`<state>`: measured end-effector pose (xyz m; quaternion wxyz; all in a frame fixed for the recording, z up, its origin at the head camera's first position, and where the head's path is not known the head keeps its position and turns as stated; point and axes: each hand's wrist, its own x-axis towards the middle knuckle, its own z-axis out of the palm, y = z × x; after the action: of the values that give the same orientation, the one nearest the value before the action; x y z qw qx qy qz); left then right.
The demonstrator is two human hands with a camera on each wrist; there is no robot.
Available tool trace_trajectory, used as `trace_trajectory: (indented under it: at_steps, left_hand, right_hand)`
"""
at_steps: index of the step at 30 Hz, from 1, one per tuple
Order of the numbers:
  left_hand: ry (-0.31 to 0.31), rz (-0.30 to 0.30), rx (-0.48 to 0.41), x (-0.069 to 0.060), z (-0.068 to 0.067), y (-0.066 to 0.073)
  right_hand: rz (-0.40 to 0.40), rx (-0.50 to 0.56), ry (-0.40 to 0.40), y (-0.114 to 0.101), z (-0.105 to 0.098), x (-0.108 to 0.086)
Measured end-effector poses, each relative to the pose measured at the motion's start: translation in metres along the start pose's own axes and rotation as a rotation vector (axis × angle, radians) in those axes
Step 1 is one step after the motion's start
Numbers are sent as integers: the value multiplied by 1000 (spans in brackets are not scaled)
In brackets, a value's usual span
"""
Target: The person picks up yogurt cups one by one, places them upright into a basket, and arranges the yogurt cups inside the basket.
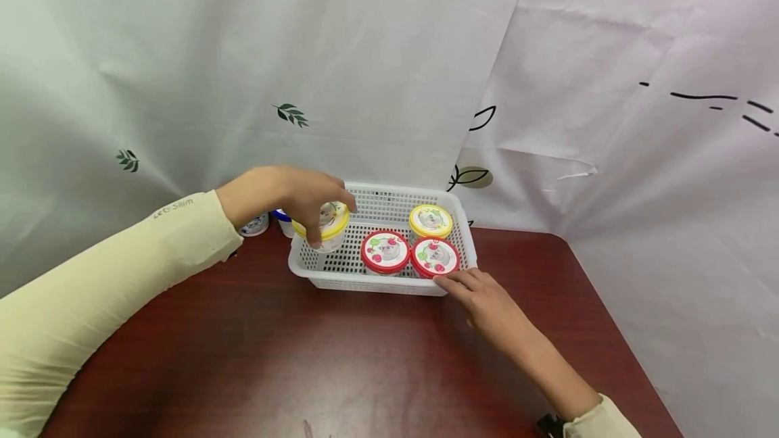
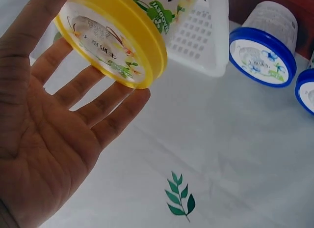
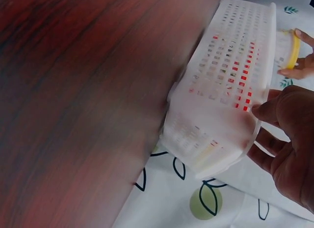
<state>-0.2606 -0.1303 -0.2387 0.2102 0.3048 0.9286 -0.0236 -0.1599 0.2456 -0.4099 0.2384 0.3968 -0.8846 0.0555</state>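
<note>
My left hand (image 1: pixel 307 195) holds a yellow-lidded plastic tub (image 2: pixel 105 46) by its lid, thumb on one side and fingers on the other. This tub is above the left end of a white perforated basket (image 1: pixel 371 282). At the basket's near right corner, my right hand (image 3: pixel 294 144) grips the rim, its thumb and fingers around the edge. Inside the basket are a red-lidded tub (image 1: pixel 386 252), a second red-lidded tub (image 1: pixel 435 257) beside it, and another yellow-lidded tub (image 1: pixel 431 221) behind them.
Left of the basket stand a blue-lidded tub (image 2: pixel 262 56) and another blue-lidded tub (image 2: pixel 306 90), partly hidden by my left arm in the head view. A dark red wooden table (image 1: pixel 341 357) lies beneath, and a white printed curtain (image 1: pixel 389 86) hangs close behind the basket.
</note>
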Motion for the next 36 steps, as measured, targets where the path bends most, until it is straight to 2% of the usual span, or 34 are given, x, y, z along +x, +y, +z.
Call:
trace_trajectory:
  at_steps: [10, 19, 24, 36]
  left_hand:
    - [-19, 10, -13, 15, 12, 4]
    - [-46, 46, -25, 26, 24, -2]
    - [-58, 13, -34, 31, 30, 0]
    - [-75, -44, -80, 46, 44, 2]
  right_hand:
    - [-1, -1, 1, 0, 1, 0]
    - [-6, -6, 0, 0, 2, 0]
    - [7, -10, -9, -1, 0, -1]
    - [-17, 3, 34, 0, 1, -2]
